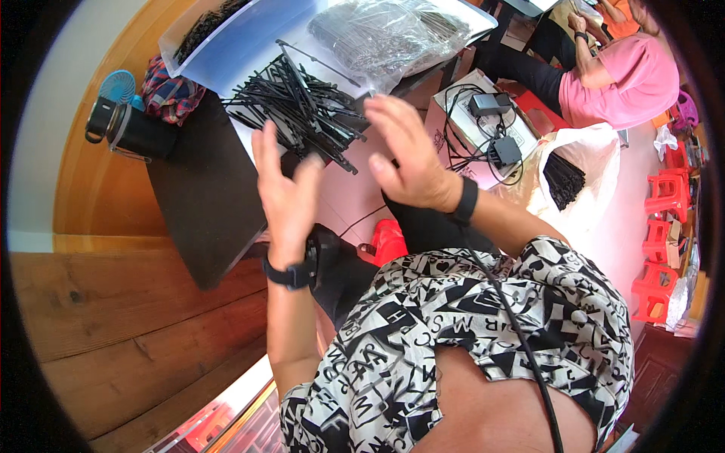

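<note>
We hold our left hand [285,189] and right hand [408,155] open and empty above the black strips [298,102]; a careless sweep could scatter them off the surface [200,204].

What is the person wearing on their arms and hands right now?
Both hands are bare, with no gloves. The left hand has a black band at the wrist, and the right hand has one too. The forearms are uncovered. The short sleeves are white with black letter print. A black cable runs across the shirt.
</note>
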Demonstrator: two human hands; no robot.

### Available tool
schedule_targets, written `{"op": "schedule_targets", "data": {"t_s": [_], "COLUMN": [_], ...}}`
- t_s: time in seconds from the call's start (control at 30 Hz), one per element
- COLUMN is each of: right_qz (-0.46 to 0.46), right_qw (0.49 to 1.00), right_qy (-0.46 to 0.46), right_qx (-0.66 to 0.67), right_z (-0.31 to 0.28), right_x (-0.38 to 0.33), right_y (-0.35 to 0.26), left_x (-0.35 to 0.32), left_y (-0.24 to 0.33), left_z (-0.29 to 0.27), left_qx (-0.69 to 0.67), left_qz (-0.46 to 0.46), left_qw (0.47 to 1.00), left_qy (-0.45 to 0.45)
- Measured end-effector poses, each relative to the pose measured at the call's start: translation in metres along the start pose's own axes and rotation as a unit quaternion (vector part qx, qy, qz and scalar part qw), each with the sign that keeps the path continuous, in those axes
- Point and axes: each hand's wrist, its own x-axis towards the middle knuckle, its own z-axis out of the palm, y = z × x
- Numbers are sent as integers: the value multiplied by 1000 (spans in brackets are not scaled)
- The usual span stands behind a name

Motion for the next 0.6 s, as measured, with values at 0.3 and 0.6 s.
{"op": "schedule_targets", "data": {"t_s": [0.3, 0.6], "right_qz": [73, 77], "right_qw": [991, 979], "right_qy": [99, 56], "right_qx": [-45, 181], "right_z": [72, -31], "right_x": [14, -52], "right_y": [12, 2], "left_x": [-6, -2], "left_y": [13, 17], "left_z": [25, 16], "left_qx": [313, 309], "left_qz": [151, 113], "left_qw": [936, 944], "left_qy": [-64, -16]}}
